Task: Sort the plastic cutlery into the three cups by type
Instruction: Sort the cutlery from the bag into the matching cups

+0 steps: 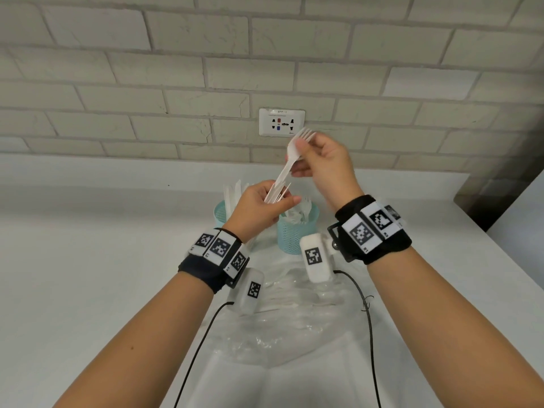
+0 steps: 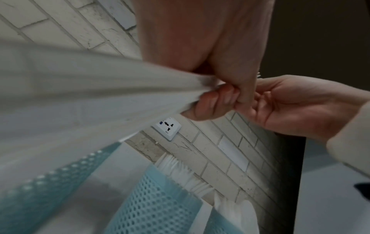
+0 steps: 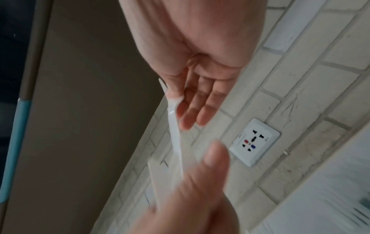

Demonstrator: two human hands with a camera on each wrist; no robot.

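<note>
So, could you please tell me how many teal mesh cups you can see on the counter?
2: one teal cup below the right hand, one left of it behind the left hand. A third may be hidden.

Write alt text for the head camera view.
Two bare hands hold white plastic cutlery above a white counter: the left hand grips a bunch of handles, the right hand pinches a fork near its head. Two teal mesh cups holding cutlery stand behind, before a brick wall with a socket.
</note>
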